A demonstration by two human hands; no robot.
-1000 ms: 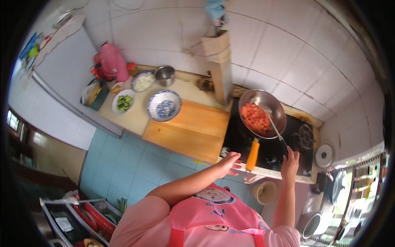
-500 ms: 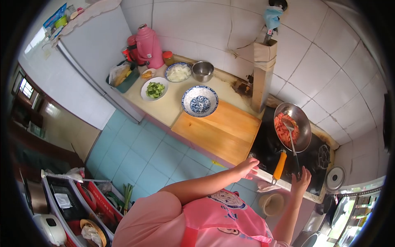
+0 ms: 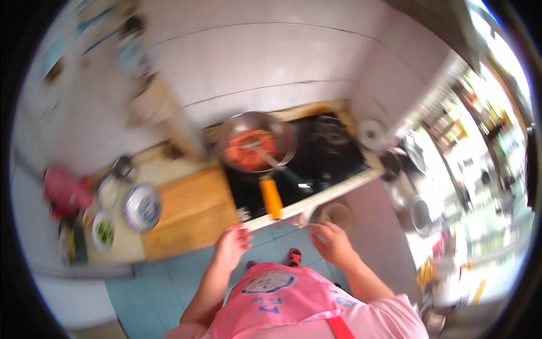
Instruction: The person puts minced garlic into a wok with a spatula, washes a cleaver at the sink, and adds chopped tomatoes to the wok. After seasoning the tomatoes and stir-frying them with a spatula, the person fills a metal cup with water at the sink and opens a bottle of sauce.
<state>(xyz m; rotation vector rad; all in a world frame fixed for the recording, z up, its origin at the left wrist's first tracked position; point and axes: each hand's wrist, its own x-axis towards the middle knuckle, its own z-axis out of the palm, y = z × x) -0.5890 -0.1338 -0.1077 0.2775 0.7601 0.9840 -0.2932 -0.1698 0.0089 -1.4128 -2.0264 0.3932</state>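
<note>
My left hand (image 3: 231, 247) is near the counter's front edge, fingers apart and curved, with nothing in it. To the right, my right hand (image 3: 331, 242) is in front of the stove edge, its fingers loosely bent and apart, holding nothing I can see. Between and beyond them, a metal wok (image 3: 289, 139) with red chopped food (image 3: 243, 153) sits on the black stove (image 3: 316, 169). Its orange handle (image 3: 271, 199) points toward me. A spatula (image 3: 266, 155) leans in the wok, touched by neither hand.
Left of the stove lies a wooden board (image 3: 189, 212), beside a blue-and-white bowl (image 3: 142, 208), a plate of green pieces (image 3: 105, 232) and a small metal bowl (image 3: 122, 167). A pink flask (image 3: 66, 191) stands far left. A round bin (image 3: 337, 216) is below the stove edge.
My right hand has let go of the spatula and come back from the stove, nearer my left hand. The view has swung right, so the wok and counter appear further left, blurred.
</note>
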